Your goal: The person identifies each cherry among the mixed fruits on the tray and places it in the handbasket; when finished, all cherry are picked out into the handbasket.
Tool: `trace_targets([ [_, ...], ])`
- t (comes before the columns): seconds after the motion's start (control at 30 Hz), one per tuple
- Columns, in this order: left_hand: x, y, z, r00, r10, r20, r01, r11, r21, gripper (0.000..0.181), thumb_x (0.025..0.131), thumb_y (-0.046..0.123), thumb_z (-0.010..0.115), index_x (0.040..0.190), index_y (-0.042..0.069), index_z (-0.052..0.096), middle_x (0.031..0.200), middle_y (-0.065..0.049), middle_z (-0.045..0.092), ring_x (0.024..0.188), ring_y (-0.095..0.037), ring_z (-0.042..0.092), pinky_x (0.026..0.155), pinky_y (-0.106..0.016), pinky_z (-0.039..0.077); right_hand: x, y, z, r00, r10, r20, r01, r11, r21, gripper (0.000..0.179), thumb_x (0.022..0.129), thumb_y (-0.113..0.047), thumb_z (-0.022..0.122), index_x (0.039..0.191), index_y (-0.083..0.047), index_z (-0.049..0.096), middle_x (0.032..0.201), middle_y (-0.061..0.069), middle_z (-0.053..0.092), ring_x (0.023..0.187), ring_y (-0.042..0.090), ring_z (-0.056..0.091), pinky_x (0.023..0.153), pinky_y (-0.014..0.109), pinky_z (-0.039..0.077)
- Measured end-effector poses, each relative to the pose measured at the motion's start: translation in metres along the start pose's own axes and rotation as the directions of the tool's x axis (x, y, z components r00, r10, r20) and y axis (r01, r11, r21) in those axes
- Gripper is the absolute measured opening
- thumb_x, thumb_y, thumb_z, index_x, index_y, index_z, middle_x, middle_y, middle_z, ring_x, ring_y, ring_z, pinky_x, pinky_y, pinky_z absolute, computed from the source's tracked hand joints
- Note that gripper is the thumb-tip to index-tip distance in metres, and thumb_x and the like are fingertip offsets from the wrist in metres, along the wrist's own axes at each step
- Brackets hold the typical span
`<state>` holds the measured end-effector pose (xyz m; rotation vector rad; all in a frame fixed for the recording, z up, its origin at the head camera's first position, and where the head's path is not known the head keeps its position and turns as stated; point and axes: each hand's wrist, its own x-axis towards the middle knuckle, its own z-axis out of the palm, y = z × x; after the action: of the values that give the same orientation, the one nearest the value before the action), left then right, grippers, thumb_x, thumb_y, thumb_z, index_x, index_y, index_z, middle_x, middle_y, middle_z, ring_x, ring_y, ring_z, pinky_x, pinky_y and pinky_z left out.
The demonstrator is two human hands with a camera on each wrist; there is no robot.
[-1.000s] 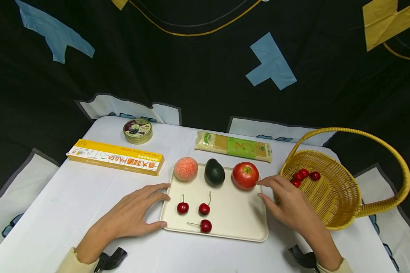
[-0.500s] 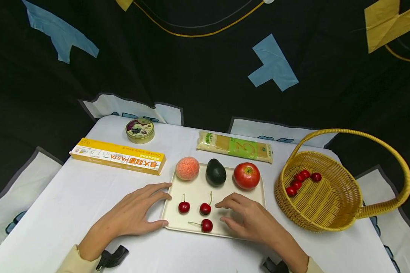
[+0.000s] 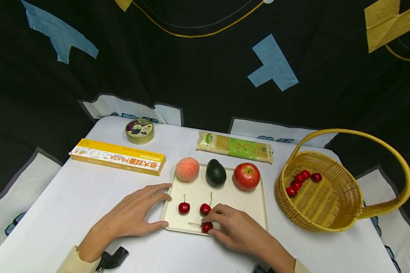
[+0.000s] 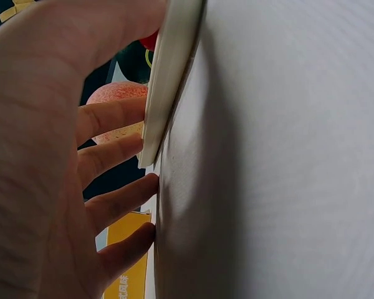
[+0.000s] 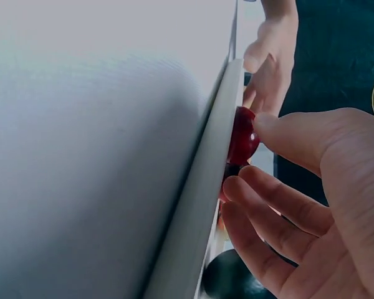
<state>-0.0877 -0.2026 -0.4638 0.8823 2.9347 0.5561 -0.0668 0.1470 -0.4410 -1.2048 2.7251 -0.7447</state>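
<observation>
A cream tray [image 3: 246, 199] carries three stemmed cherries toward its front. My right hand [image 3: 240, 229] pinches the front cherry [image 3: 206, 227] between thumb and fingers; in the right wrist view the thumb touches this cherry [image 5: 244, 138], which sits at the tray's rim. Close by are the upright-stemmed cherry [image 3: 205, 209] and the left cherry [image 3: 183, 207]. My left hand [image 3: 133, 214] rests at the tray's left edge, fingers extended and spread. Along the back of the tray stand a pink peach-like fruit [image 3: 187, 169], a dark avocado [image 3: 216, 173] and a red apple-like fruit [image 3: 246, 176].
A woven basket [image 3: 348, 197] with a tall handle stands at the right, several cherries [image 3: 296, 184] inside. Behind the tray lies a noodle packet [image 3: 235, 147]. At the left are a yellow pasta box [image 3: 117, 157] and a round tin [image 3: 140, 131].
My right hand has moved left from the tray's right side, across the tray, and down to the front cherry, which it now pinches. The left hand stays at the tray's edge.
</observation>
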Motion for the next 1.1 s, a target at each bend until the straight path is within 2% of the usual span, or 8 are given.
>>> trace_targets([
  [0.3, -0.001, 0.001, -0.001, 1.0, 0.006, -0.011, -0.006, 1.0, 0.004, 0.059, 0.087, 0.062, 0.082, 0.134, 0.03, 0.069, 0.167, 0.005, 0.046, 0.149, -0.023, 0.049, 0.116, -0.053, 0.049, 0.0, -0.001, 0.005, 1.0, -0.011, 0.025, 0.012, 0.999, -0.034, 0.022, 0.098, -0.024, 0.082, 0.119, -0.026, 0.076, 0.118, -0.01, 0.068, 0.1, 0.002, 0.064, 0.085, 0.02, 0.058],
  [0.47, 0.0, 0.0, -0.001, 1.0, 0.004, -0.004, -0.004, 1.0, -0.002, 0.059, 0.087, 0.062, 0.082, 0.134, 0.03, 0.068, 0.167, 0.004, 0.046, 0.15, -0.024, 0.049, 0.117, -0.053, 0.048, 0.0, -0.001, 0.003, 1.0, -0.031, -0.005, 0.031, 0.998, -0.047, 0.022, 0.097, -0.023, 0.083, 0.117, -0.026, 0.075, 0.114, -0.011, 0.067, 0.097, 0.001, 0.064, 0.083, 0.018, 0.057],
  [0.6, -0.001, 0.0, 0.0, 1.0, 0.001, -0.002, -0.001, 1.0, -0.006, 0.059, 0.087, 0.063, 0.081, 0.135, 0.031, 0.068, 0.167, 0.005, 0.046, 0.15, -0.023, 0.049, 0.117, -0.053, 0.048, -0.002, -0.001, -0.004, 0.999, -0.03, -0.037, 0.029, 0.999, -0.029, 0.023, 0.097, -0.023, 0.083, 0.119, -0.025, 0.077, 0.116, -0.011, 0.067, 0.101, 0.001, 0.065, 0.084, 0.019, 0.058],
  [0.77, -0.001, 0.0, 0.0, 1.0, 0.004, -0.008, -0.004, 1.0, -0.011, 0.058, 0.087, 0.062, 0.082, 0.134, 0.031, 0.068, 0.167, 0.006, 0.046, 0.149, -0.023, 0.049, 0.116, -0.053, 0.049, -0.009, 0.005, -0.016, 0.993, -0.021, -0.115, 0.019, 1.0, -0.013, 0.024, 0.095, -0.023, 0.086, 0.118, -0.024, 0.078, 0.115, -0.012, 0.067, 0.102, 0.002, 0.067, 0.083, 0.022, 0.06],
  [0.93, -0.001, 0.0, 0.0, 1.0, 0.011, -0.019, -0.011, 1.0, -0.008, 0.058, 0.086, 0.061, 0.083, 0.134, 0.031, 0.069, 0.167, 0.006, 0.046, 0.149, -0.022, 0.049, 0.116, -0.052, 0.049, -0.02, 0.017, -0.037, 0.977, -0.016, -0.214, 0.006, 0.999, -0.047, 0.032, 0.087, -0.014, 0.091, 0.115, -0.023, 0.076, 0.116, -0.008, 0.067, 0.102, 0.007, 0.069, 0.084, 0.024, 0.063],
  [1.1, 0.0, 0.0, 0.001, 1.0, 0.006, -0.01, -0.006, 1.0, -0.007, 0.058, 0.087, 0.063, 0.082, 0.134, 0.031, 0.069, 0.166, 0.005, 0.046, 0.149, -0.023, 0.049, 0.117, -0.053, 0.048, -0.034, 0.033, -0.061, 0.953, 0.039, -0.301, -0.077, 0.99, -0.115, 0.042, 0.081, -0.008, 0.095, 0.116, -0.022, 0.076, 0.118, -0.005, 0.068, 0.101, 0.011, 0.071, 0.083, 0.03, 0.066],
])
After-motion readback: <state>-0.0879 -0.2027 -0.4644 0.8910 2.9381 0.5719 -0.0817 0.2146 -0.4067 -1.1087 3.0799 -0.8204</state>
